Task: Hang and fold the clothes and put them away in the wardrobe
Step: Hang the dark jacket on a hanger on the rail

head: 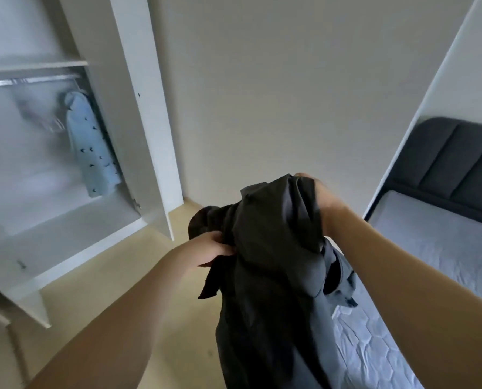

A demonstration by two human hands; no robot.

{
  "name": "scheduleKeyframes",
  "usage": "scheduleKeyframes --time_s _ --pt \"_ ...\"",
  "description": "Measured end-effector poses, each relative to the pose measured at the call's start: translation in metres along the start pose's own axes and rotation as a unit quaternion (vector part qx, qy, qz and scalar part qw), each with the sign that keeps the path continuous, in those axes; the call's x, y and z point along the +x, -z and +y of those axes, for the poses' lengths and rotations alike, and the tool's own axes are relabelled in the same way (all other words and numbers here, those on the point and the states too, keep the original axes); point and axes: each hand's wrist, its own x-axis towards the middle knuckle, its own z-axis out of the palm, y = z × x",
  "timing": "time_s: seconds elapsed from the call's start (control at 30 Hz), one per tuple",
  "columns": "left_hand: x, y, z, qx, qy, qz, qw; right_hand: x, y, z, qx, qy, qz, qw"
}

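Observation:
A dark grey garment hangs bunched in front of me, held up in the air between both hands. My right hand grips its top edge, fingers curled over the cloth. Lower and to the left, my left hand pinches a fold of the same garment. The white wardrobe stands open at the left. Inside it a light blue patterned garment hangs from the metal rail, beside some blurred clear hangers.
An open wardrobe door juts out toward the room beside the plain wall. A bed with a grey mattress and dark padded headboard lies at the right. Pale wooden floor runs between wardrobe and bed.

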Motion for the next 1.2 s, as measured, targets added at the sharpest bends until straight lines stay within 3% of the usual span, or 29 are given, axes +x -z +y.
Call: scheduleKeyframes --time_s 0.1,0.2,0.3,0.43,0.63,0.8,0.93,1.0,1.07,1.2 --pt "-0.002 0.049 -0.024 -0.093 -0.015 0.011 0.996 0.024 -0.042 -0.019 -0.047 0.026 -0.035 0.998" --pt "-0.007 0.111 -0.029 -0.197 -0.045 0.063 0.977 0.055 -0.081 -0.031 -0.056 0.012 -0.043 0.997" --pt "-0.009 0.170 -0.015 -0.241 -0.094 0.122 0.958 0.091 -0.130 -0.043 -0.145 0.024 -0.082 0.986" --pt "-0.007 0.216 0.026 -0.229 -0.148 0.162 0.948 0.125 -0.180 -0.069 -0.250 0.106 -0.092 0.958" --pt "0.018 0.282 0.084 -0.255 -0.133 0.258 0.922 0.175 -0.225 -0.108 -0.406 0.167 -0.105 0.892" --pt "0.057 0.329 0.118 -0.326 -0.148 0.302 0.884 0.228 -0.245 -0.121 -0.189 0.065 -0.253 0.947" --pt "0.087 0.364 0.145 -0.368 -0.180 0.327 0.851 0.264 -0.256 -0.143 -0.061 0.080 -0.375 0.922" --pt "0.102 0.381 0.158 -0.353 -0.183 0.343 0.851 0.281 -0.264 -0.157 -0.074 0.112 -0.406 0.904" --pt "0.115 0.395 0.169 -0.323 -0.179 0.363 0.856 0.299 -0.281 -0.169 -0.109 0.150 -0.415 0.891" --pt "0.134 0.423 0.176 -0.262 -0.184 0.389 0.864 0.332 -0.317 -0.184 -0.017 0.180 -0.300 0.937"
